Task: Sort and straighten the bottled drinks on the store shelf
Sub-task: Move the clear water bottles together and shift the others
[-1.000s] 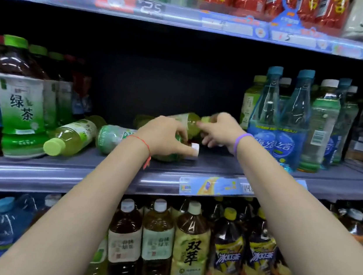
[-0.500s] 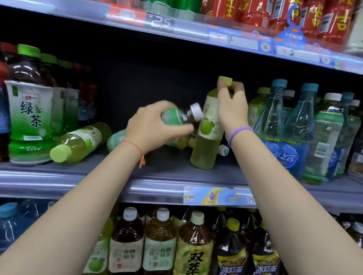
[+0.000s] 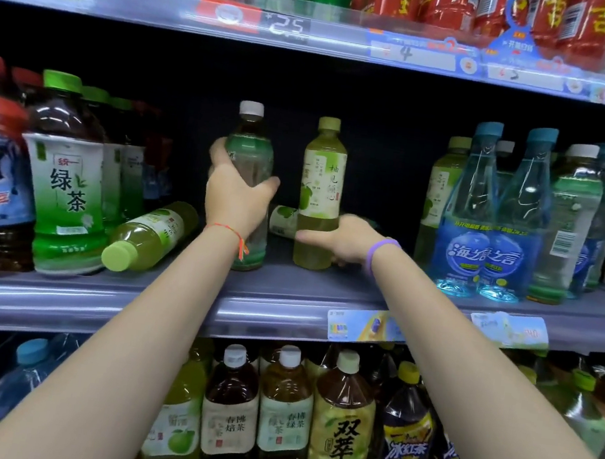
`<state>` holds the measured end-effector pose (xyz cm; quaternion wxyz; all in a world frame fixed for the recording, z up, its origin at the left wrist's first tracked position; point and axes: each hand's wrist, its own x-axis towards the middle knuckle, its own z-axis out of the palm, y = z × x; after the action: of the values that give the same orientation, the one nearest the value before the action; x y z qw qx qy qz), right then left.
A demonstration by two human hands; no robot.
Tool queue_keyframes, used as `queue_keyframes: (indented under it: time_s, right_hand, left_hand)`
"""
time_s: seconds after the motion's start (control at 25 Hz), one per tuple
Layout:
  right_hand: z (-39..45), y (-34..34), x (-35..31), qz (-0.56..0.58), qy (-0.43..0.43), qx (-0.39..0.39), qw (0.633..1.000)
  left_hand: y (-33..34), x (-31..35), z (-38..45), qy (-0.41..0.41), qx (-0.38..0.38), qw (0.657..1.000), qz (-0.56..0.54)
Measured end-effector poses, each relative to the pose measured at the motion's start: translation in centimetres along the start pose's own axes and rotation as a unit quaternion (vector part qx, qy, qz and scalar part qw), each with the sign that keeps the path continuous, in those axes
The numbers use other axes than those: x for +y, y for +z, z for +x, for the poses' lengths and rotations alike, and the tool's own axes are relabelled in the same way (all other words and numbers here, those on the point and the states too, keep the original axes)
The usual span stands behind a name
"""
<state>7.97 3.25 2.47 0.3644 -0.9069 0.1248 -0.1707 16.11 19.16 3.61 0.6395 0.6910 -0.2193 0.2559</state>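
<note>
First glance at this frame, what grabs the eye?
Two arms reaching into the middle shelf: the left hand holds a white-capped bottle upright, and the right hand reaches behind the base of a green-capped bottle beside it. Left of them a tipped bottle lies on its side, cap toward the shelf edge.

Both forearms are bare, with no sleeves in view. The left hand point(image 3: 238, 198) has a thin red-orange cord bracelet point(image 3: 230, 231) at the wrist, its knotted ends hanging toward 5 o'clock. The right hand point(image 3: 346, 236) has a plain, smooth purple band point(image 3: 380, 250) around the wrist.
</note>
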Motion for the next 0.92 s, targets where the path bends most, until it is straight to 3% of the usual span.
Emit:
queue_keyframes:
  time_s: [0.08,0.12,0.2,0.28,0.32,0.4,0.48,0.56,0.6,0.68,0.92]
  right_hand:
    - [0.6,1.5,-1.4,0.012,-0.008,-0.024,1.000]
    - [0.9,2.1,-1.7,0.020,-0.006,-0.039,0.999]
    - [1.7,2.0,-1.8,0.006,0.006,-0.042,0.999]
    - [2.5,0.0,-1.3,-0.084,0.019,0.024,0.996]
    - [2.7,-1.3,-1.0,-0.153,0.031,0.059,0.986]
    - [2.5,-3.3,0.1,-0.274,0.092,0.073,0.955]
    - [2.1,-4.2,1.6,-0.311,0.140,0.057,0.938]
    - [2.3,-3.9,3.1,-0.299,0.141,0.062,0.942]
    - [2.4,-3.8,3.8,-0.291,0.139,0.061,0.945]
    - [2.8,-3.8,4.4,-0.284,0.134,0.049,0.948]
    - [2.5,-3.6,4.5,-0.328,0.092,0.057,0.939]
  left_hand:
    - [-0.1,0.8,-0.9,0.003,0.025,0.998,0.063]
    - [-0.2,1.3,-1.6,0.052,0.068,0.987,0.134]
    - [0.2,1.9,-2.8,0.254,0.137,0.928,0.236]
    - [1.6,2.6,-3.3,0.388,0.057,0.892,0.226]
    - [2.5,3.0,-3.4,0.383,-0.026,0.894,0.232]
    - [4.6,3.5,-3.3,0.281,-0.177,0.893,0.303]
    - [6.9,3.7,-3.2,0.202,-0.280,0.849,0.401]
    - [8.8,4.0,-2.8,0.176,-0.361,0.777,0.484]
    - [9.8,4.2,-2.5,0.165,-0.388,0.746,0.516]
    - [11.1,4.5,-1.8,0.133,-0.406,0.716,0.552]
    - [13.4,2.9,-1.2,0.061,-0.420,0.704,0.569]
